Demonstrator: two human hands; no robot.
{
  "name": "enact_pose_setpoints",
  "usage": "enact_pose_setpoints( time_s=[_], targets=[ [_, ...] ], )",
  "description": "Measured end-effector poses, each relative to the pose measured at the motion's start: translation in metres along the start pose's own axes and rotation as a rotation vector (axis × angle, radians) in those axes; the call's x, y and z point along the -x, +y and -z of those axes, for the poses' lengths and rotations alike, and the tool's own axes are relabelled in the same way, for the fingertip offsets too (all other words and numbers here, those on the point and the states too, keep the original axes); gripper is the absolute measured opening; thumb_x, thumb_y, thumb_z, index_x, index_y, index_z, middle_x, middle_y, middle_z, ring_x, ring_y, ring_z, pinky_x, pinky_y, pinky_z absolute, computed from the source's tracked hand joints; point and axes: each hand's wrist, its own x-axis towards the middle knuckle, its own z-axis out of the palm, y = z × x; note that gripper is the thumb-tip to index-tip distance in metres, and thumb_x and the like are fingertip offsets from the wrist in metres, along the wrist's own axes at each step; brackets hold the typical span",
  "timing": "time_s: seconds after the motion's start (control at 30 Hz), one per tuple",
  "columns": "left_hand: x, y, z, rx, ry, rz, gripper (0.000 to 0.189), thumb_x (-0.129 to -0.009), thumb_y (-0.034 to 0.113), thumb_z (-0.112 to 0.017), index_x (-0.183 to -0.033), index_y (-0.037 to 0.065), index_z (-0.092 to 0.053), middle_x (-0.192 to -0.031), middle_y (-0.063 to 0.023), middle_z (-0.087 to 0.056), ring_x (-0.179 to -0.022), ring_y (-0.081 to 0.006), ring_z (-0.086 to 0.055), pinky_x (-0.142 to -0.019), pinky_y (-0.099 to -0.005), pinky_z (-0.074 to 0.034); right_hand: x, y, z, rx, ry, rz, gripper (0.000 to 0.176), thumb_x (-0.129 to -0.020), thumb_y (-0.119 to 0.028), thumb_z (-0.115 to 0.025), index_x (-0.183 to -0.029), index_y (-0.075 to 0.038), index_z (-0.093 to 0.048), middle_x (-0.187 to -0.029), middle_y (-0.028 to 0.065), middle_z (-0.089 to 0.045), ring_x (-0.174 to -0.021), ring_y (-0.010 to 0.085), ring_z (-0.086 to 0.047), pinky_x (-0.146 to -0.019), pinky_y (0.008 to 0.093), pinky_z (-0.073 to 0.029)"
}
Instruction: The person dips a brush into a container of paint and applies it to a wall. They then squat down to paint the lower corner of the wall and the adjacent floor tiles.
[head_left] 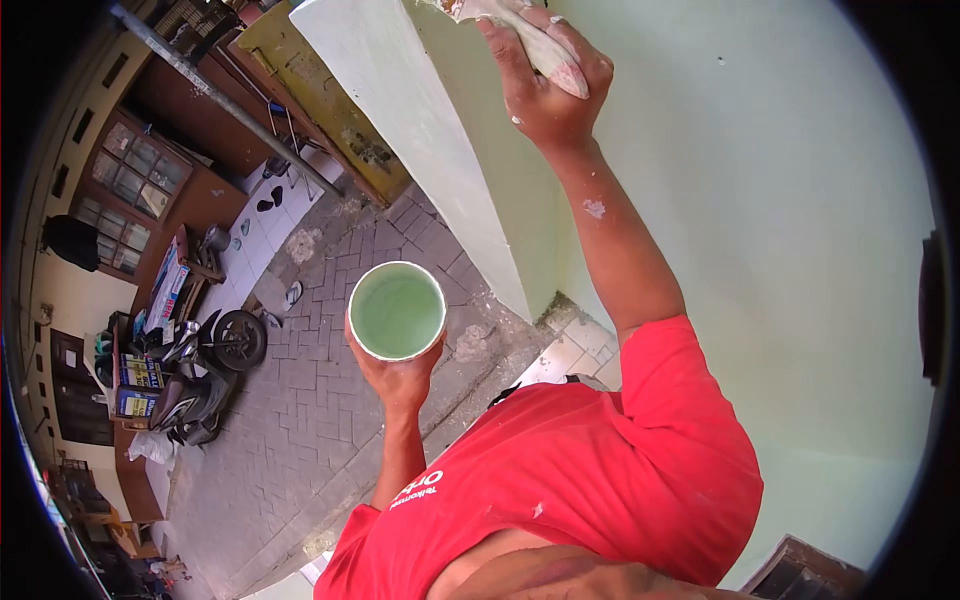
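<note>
My left hand (400, 378) is wrapped round a white-rimmed tub of pale green paint (398, 310), held out in front of my body over the paving. High at the top of the view, my right hand (560, 105) grips the pale, paint-smeared handle of a paintbrush (545, 50). The brush's far end runs up to the frame's top edge beside a pillar (480, 170), where its tip is cut off. Specks of whitish paint dot my right hand and forearm.
A pale green wall (780, 250) rises to the right. Behind the tub lies grey block paving (310, 370). Further left are a parked motorbike (205, 370), a metal pole (215, 90), sandals (270, 198) on white tiles and a building with windows (140, 170).
</note>
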Motion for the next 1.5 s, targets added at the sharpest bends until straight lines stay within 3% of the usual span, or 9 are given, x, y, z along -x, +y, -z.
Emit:
enact_pose_setpoints(
  time_s=[0.1,0.23,0.37,0.43,0.9,1.03,1.13,1.3,1.5],
  targets=[
    [0.001,0.003,0.000,-0.021,-0.002,-0.013,0.109,-0.058,0.014,-0.096,-0.147,0.005,-0.035,-0.134,-0.0112,-0.054,-0.122,-0.0248,-0.056,-0.105,-0.0395,-0.045,0.013,0.012,-0.005,0.075,-0.108,0.154,0.019,-0.084,-0.004,-0.079,-0.098,0.003,-0.068,-0.096,0.0129,-0.077,-0.073,0.0184,-0.074,-0.062,0.0275,-0.059],
    [0.001,0.001,-0.004,-0.001,0.028,-0.013,0.109,-0.058,0.014,-0.097,-0.148,0.006,-0.034,-0.134,-0.0113,-0.053,-0.122,-0.0251,-0.056,-0.105,-0.0394,-0.045,0.075,0.012,0.033,0.018,-0.165,0.005,0.019,-0.082,-0.002,-0.078,-0.101,-0.001,-0.071,-0.091,0.0126,-0.075,-0.072,0.0240,-0.073,-0.058,0.0320,-0.057],
    [0.002,0.001,-0.003,0.010,0.004,-0.001,0.109,-0.058,0.013,-0.097,-0.148,0.006,-0.034,-0.134,-0.0114,-0.053,-0.121,-0.0254,-0.057,-0.105,-0.0393,-0.045,0.050,-0.005,0.047,0.009,-0.115,-0.094,0.020,-0.082,0.000,-0.077,-0.101,-0.001,-0.072,-0.091,0.0131,-0.075,-0.073,0.0247,-0.073,-0.059,0.0320,-0.058],
    [-0.001,0.000,-0.006,0.016,0.009,-0.001,0.111,-0.057,0.012,-0.097,-0.148,0.006,-0.034,-0.134,-0.0113,-0.053,-0.121,-0.0254,-0.057,-0.105,-0.0395,-0.045,0.029,-0.007,0.034,0.048,-0.138,0.064,0.016,-0.084,0.000,-0.078,-0.099,0.000,-0.072,-0.097,0.0143,-0.076,-0.073,0.0250,-0.074,-0.064,0.0305,-0.058],
    [0.000,0.007,-0.008,-0.018,-0.022,-0.029,0.109,-0.058,0.011,-0.096,-0.147,0.005,-0.035,-0.135,-0.0111,-0.053,-0.122,-0.0247,-0.056,-0.106,-0.0399,-0.044,0.056,-0.005,0.033,0.029,-0.272,0.079,0.017,-0.080,0.000,-0.080,-0.093,0.002,-0.070,-0.087,0.0137,-0.074,-0.071,0.0276,-0.072,-0.059,0.0343,-0.057],
    [-0.001,0.005,-0.009,-0.013,-0.007,-0.022,0.109,-0.058,0.012,-0.097,-0.147,0.005,-0.035,-0.135,-0.0112,-0.053,-0.122,-0.0246,-0.056,-0.105,-0.0398,-0.045,0.136,0.003,0.071,0.083,-0.332,-0.005,0.017,-0.082,-0.001,-0.079,-0.095,0.001,-0.069,-0.086,0.0144,-0.074,-0.069,0.0269,-0.072,-0.060,0.0336,-0.058],
    [-0.003,0.011,-0.007,-0.018,-0.031,-0.040,0.110,-0.057,0.013,-0.097,-0.147,0.006,-0.034,-0.135,-0.0113,-0.053,-0.121,-0.0246,-0.057,-0.105,-0.0397,-0.045,0.140,-0.005,0.082,0.059,-0.207,-0.323,0.018,-0.084,-0.001,-0.077,-0.100,0.000,-0.071,-0.090,0.0148,-0.075,-0.075,0.0247,-0.074,-0.062,0.0310,-0.058],
    [-0.001,0.011,-0.005,-0.074,-0.053,-0.020,0.110,-0.057,0.013,-0.098,-0.146,0.006,-0.034,-0.133,-0.0112,-0.054,-0.120,-0.0249,-0.057,-0.105,-0.0401,-0.045,0.106,-0.004,0.056,0.065,-0.172,-0.103,0.016,-0.082,-0.001,-0.080,-0.095,0.001,-0.070,-0.086,0.0122,-0.074,-0.070,0.0257,-0.072,-0.062,0.0328,-0.057],
    [-0.001,0.005,0.008,-0.045,-0.090,-0.009,0.109,-0.056,0.012,-0.098,-0.145,0.006,-0.035,-0.132,-0.0116,-0.055,-0.118,-0.0250,-0.058,-0.105,-0.0406,-0.045,0.217,0.006,0.090,0.155,-0.271,-0.277,0.018,-0.086,0.000,-0.076,-0.102,0.003,-0.068,-0.088,0.0140,-0.074,-0.076,0.0265,-0.075,-0.067,0.0332,-0.060]
  ],
)
